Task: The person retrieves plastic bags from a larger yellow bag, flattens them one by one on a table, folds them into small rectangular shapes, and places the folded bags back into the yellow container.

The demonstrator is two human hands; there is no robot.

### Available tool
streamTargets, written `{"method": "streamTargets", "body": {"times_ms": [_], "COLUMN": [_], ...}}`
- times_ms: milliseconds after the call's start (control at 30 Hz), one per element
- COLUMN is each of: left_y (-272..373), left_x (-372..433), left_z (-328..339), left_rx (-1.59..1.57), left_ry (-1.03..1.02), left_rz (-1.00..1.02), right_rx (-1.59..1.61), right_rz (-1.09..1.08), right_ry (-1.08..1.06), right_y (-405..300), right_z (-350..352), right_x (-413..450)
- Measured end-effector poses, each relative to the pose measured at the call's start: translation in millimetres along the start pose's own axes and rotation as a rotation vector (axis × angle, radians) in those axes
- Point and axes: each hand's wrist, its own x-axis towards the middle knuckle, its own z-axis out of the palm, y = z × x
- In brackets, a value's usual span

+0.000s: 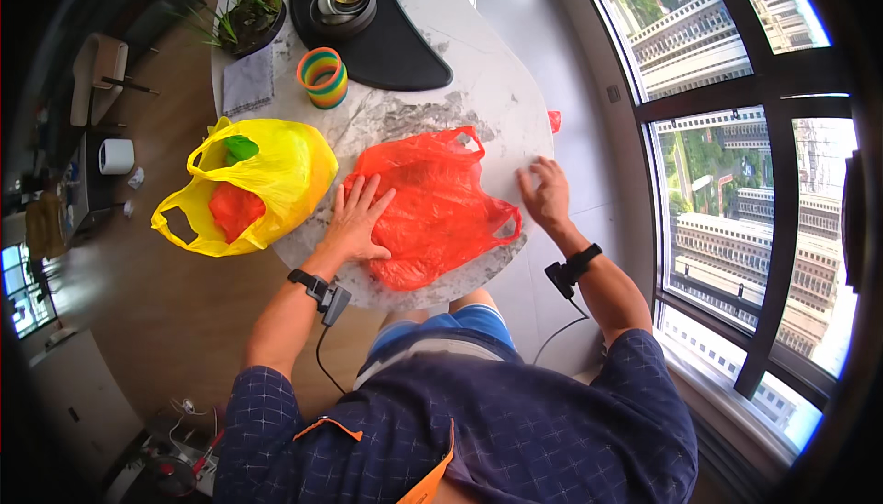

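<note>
A red plastic carrier bag (434, 207) lies spread out on the marble-patterned tabletop (510, 111), its two handles towards the right. Fingers apart, my left hand (357, 222) rests on the bag's left edge. My right hand (546, 193) hovers at the table's right edge, apart from the bag's handles, with fingers slightly curled and nothing visible in them. To the left of my left hand stands a yellow plastic carrier bag (296, 166). Its mouth gapes to the left, showing crumpled red plastic (236, 211) and something green (241, 149) inside.
A rainbow-coloured coil spring toy (323, 83) stands beyond the bags. Behind it are a folded grey cloth (248, 80), a potted plant (252, 21) and a black tray (407, 62) bearing small bowls (345, 2). Large windows (717, 193) line the right side.
</note>
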Motion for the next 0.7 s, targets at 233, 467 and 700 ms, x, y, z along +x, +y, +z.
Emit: {"method": "streamTargets", "body": {"times_ms": [233, 467, 700], "left_y": [-24, -9, -3], "left_x": [-1, -2, -2], "left_z": [37, 22, 20], "left_rx": [0.008, -0.041, -0.045], "left_ry": [0.368, 0.099, 0.109], "left_rz": [0.065, -0.118, -0.112], "right_rx": [0.209, -0.117, 0.711], "right_rz": [-0.644, -0.505, 0.143], "right_ry": [-0.197, -0.182, -0.285], "right_y": [-164, -111, -70], "right_z": [22, 85, 18], "right_x": [-7, 54, 65]}}
